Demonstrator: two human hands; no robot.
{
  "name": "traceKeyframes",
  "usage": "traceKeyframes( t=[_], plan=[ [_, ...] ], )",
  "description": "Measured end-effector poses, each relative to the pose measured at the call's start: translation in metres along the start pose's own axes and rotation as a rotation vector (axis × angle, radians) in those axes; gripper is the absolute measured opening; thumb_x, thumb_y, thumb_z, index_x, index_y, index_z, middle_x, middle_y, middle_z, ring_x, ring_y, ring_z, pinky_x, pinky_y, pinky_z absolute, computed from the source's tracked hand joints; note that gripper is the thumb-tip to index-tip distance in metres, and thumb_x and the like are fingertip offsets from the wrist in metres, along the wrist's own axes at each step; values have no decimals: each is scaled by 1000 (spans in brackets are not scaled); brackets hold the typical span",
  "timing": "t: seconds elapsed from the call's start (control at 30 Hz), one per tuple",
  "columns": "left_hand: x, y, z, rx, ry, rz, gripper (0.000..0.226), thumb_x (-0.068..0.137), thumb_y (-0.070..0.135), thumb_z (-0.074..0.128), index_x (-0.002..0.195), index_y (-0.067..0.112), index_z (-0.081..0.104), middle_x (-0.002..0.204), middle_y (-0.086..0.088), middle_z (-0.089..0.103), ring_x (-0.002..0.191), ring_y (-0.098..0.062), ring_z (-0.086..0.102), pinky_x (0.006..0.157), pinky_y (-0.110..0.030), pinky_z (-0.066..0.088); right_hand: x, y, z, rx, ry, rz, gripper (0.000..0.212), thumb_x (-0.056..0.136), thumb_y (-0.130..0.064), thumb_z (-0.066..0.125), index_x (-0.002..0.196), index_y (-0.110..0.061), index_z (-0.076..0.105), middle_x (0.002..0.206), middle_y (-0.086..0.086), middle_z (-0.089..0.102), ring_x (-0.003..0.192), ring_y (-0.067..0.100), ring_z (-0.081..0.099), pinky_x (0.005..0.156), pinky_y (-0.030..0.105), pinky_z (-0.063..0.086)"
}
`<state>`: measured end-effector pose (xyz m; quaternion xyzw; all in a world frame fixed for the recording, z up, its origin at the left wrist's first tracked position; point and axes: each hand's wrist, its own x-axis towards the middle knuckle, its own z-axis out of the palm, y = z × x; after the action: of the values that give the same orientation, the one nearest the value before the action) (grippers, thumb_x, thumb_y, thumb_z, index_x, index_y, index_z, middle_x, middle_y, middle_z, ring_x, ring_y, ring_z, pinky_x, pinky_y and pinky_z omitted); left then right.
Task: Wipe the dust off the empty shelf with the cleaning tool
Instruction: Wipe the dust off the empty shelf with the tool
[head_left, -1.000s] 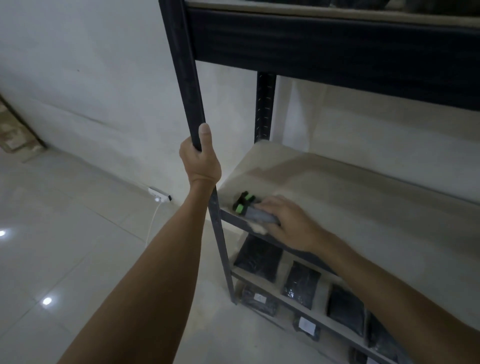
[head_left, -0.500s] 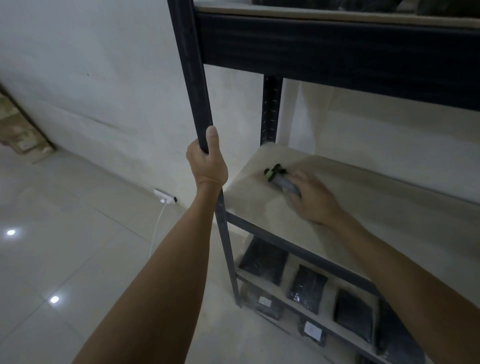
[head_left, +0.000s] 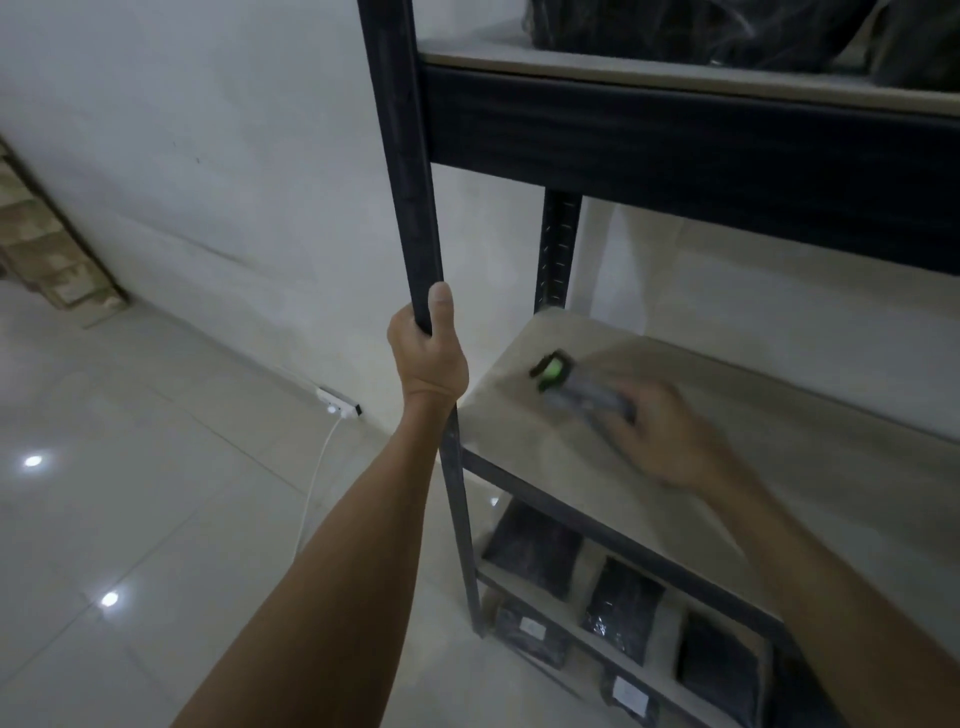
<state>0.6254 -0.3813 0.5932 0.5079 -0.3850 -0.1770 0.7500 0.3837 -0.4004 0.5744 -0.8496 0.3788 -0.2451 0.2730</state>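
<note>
The empty shelf (head_left: 779, 467) is a pale board in a dark metal rack. My right hand (head_left: 670, 441) holds a grey cleaning tool (head_left: 582, 392) with a black and green end against the board near its left side; hand and tool are blurred with motion. My left hand (head_left: 428, 353) grips the rack's front left post (head_left: 410, 182), thumb up along the metal.
Dark packed bags (head_left: 618, 608) fill the lower shelves, and dark bundles (head_left: 701, 31) sit on the shelf above. A white power strip (head_left: 337, 402) with its cable lies on the tiled floor by the wall. Cardboard boxes (head_left: 47, 254) stand at far left.
My right hand slid the tool from the shelf's front left corner toward the back, then a little rightward. My left hand kept its grip on the post.
</note>
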Motion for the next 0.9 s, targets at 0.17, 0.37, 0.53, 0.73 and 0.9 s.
traceKeyframes(
  t=[0.17,0.37,0.53,0.73,0.9],
  plan=[
    [0,-2,1,28,23,21,84,65,98,40,56,15,32,52,2,28,47,-12,25,49,-26,22,106,52,-11,-168,-58,-28,15,99,-21,59,110,-19,70,99,3,66,89,24,64,77,40,51],
    [1,-5,2,31,40,34,79,76,89,43,58,13,34,57,-5,27,52,-21,23,51,-35,18,182,96,14,-191,-115,-86,33,95,-37,53,127,-39,61,114,-2,62,103,19,57,87,37,47],
    [0,0,2,46,46,16,82,68,97,42,58,16,32,56,-3,25,52,-20,20,52,-37,16,161,66,27,-105,-104,-110,9,97,-21,59,98,-24,67,84,-7,59,74,14,55,67,29,40],
    [-1,0,4,49,78,7,82,64,99,42,58,18,32,56,-2,26,51,-19,21,53,-31,18,155,47,22,-113,-232,-128,12,95,-24,63,105,-21,70,91,0,65,78,13,60,68,28,45],
    [-1,2,4,51,83,1,79,68,96,43,57,19,32,55,-1,26,50,-19,21,52,-33,19,143,45,48,-185,-227,-148,19,95,-27,62,112,-22,69,104,1,65,93,20,59,84,38,50]
  ],
)
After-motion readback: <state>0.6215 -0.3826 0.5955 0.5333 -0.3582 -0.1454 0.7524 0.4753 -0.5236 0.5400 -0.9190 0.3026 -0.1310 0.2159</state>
